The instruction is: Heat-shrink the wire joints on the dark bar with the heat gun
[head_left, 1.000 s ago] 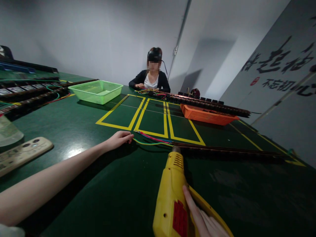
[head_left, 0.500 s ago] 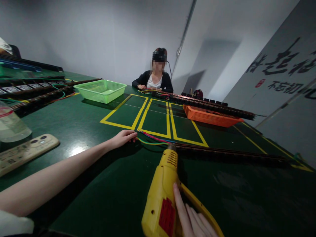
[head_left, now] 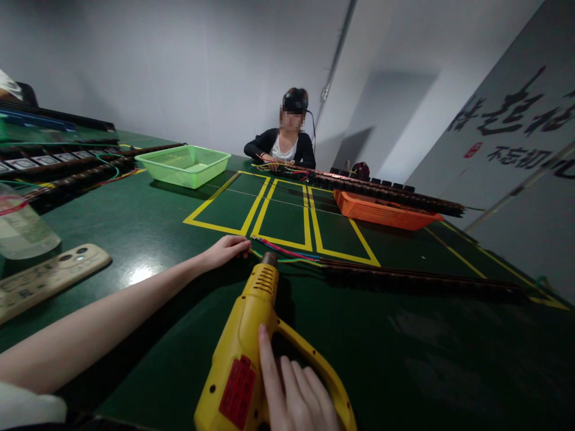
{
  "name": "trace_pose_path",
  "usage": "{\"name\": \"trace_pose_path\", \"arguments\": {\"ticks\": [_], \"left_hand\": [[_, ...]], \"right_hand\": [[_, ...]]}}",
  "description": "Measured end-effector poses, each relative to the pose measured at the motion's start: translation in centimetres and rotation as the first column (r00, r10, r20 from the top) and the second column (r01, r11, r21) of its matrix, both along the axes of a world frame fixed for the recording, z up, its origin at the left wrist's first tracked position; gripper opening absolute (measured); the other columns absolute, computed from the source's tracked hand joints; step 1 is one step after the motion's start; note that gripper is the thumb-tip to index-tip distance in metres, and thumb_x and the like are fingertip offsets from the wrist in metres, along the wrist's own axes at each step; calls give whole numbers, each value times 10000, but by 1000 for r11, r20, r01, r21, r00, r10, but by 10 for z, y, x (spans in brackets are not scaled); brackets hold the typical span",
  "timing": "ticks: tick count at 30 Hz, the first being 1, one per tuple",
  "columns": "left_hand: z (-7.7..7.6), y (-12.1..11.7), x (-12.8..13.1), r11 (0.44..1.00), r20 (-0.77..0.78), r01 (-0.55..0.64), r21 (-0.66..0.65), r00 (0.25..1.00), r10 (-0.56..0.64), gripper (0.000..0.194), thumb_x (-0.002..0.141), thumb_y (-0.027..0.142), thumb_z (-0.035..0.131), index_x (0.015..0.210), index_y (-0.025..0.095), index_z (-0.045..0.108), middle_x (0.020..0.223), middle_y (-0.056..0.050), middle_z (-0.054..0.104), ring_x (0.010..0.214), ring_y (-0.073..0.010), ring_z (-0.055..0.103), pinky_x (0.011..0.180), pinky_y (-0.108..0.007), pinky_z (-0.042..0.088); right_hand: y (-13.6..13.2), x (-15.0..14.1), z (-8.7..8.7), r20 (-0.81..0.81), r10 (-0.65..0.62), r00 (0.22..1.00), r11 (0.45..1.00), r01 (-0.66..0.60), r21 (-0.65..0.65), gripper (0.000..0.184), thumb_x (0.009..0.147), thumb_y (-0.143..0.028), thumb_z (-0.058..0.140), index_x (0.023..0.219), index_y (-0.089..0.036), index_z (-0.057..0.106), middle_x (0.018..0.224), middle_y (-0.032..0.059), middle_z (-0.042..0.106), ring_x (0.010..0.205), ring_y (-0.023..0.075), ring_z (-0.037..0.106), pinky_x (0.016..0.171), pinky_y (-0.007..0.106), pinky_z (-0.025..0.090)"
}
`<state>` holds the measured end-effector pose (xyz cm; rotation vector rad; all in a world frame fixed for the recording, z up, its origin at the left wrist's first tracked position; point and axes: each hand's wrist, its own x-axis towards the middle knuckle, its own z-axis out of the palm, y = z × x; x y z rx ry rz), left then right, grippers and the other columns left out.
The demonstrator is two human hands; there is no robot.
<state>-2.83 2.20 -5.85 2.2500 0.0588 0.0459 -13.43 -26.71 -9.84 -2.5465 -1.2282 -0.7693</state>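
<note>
Green-yellow wire (head_left: 297, 260), lying left to right; left hand (head_left: 224, 250) nearer, fingers pinching its left end. Right hand (head_left: 299, 395), fingers round heat gun (head_left: 242, 326), nozzle (head_left: 270, 259) beside wire.

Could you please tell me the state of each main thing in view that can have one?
Yellow plastic heat gun: held in the right grip; on or off unclear.
Thin green-yellow wire: pinched in the left grip.
Shallow green plastic basket: upright.
Shallow orange plastic basket: upright.
Beige patterned phone: lying camera side up.
</note>
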Motion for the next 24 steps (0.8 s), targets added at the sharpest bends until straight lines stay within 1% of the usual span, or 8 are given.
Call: {"name": "trace_pose_path", "arguments": {"ticks": [2,5,9,12,15,18,21,24], "left_hand": [[1,-1,0,1000,10,-6,15,1000,5,535,792,614,404,777,98,543,698,-22,538,639,-94,467,597,-205,360],[0,0,1,998,49,-33,62,998,30,538,777,612,410,755,95,556,691,-21,536,661,-104,463,634,-214,367],[-3,5,3,997,59,-73,32,996,71,563,763,616,407,826,91,600,805,-39,590,770,-138,503,742,-233,392],[-3,6,2,995,24,-94,27,995,93,583,743,639,408,819,92,593,796,-40,583,755,-139,491,725,-236,390],[-1,4,0,995,-5,-99,23,995,99,588,724,660,414,781,94,565,745,-32,553,706,-124,458,674,-229,373],[1,0,-2,996,-25,-86,14,996,87,573,729,670,418,719,105,510,664,-13,494,636,-98,412,607,-216,338],[2,-1,-3,998,-20,-55,-14,998,55,567,753,668,403,680,111,479,628,-10,478,606,-89,410,588,-213,331],[1,0,-3,1000,-10,-29,-10,1000,29,566,771,660,392,677,109,488,631,-14,494,610,-89,430,596,-212,341]], "right_hand": [[13,-2,3,-37,31,999,997,-28,74,815,716,-78,325,1467,-101,10,786,69,612,693,200,609,668,344,526],[28,-3,6,-128,110,986,981,-87,175,906,598,-160,416,1458,-129,133,740,57,560,660,224,577,661,371,499],[38,-4,5,-245,152,957,981,-115,158,1037,478,-208,461,1456,-155,121,817,65,567,736,244,579,740,387,472],[37,-3,4,-271,152,950,978,-105,179,1114,416,-192,456,1461,-171,68,829,55,572,730,239,570,747,384,451],[31,2,6,-317,192,929,977,-153,146,1094,466,-233,490,1459,-188,33,823,46,572,720,240,565,715,376,437],[19,9,8,-349,254,902,967,-223,127,1054,501,-250,486,1458,-213,46,831,28,581,714,224,569,715,359,427],[5,14,7,-334,222,916,974,-190,127,1029,503,-224,449,1460,-237,72,826,0,595,725,198,575,737,339,418],[-13,20,1,-265,197,944,977,-168,130,983,572,-270,498,1463,-241,83,895,-17,629,775,168,602,761,304,426]]}}
